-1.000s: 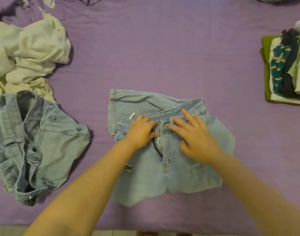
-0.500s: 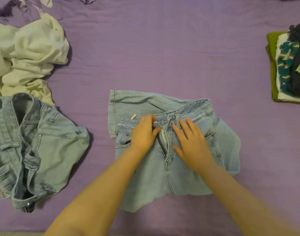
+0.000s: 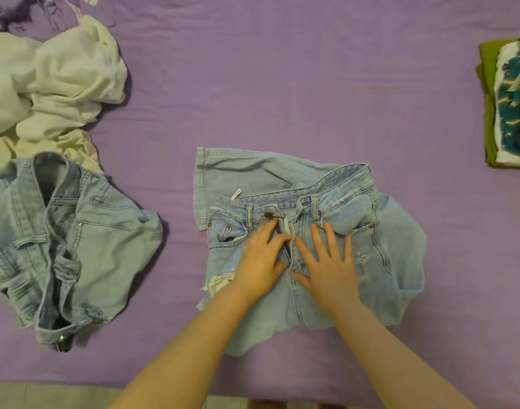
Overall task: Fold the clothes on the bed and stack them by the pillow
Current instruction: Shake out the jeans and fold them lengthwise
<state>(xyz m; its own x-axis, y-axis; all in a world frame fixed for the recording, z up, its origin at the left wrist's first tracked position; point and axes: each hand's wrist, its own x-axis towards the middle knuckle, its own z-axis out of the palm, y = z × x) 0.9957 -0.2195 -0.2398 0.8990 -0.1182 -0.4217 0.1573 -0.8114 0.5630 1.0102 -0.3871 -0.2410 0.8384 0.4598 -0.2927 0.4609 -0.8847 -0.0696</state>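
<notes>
— Jeans (image 3: pixel 335 208) lie mid-bed (image 3: pixel 282 84), waistband running left to right just beyond both hands?
— Yes. Left hand (image 3: pixel 260 261) presses beside the fly, fingers loosely bent, gripping nothing; right hand (image 3: pixel 331 265) lies flat, spread. Folded stack (image 3: pixel 506 104) sits far right, nearer that hand.

Purple bedsheet (image 3: pixel 282 84) wrinkled; pale floor (image 3: pixel 46 397) at bottom edge.

Folded light denim jeans (image 3: pixel 326 202) lie flat mid-bed, fly unbuttoned; crumpled denim shorts (image 3: pixel 76 246) and white clothes (image 3: pixel 61 84) left; folded stack (image 3: pixel 506 107) far right
</notes>
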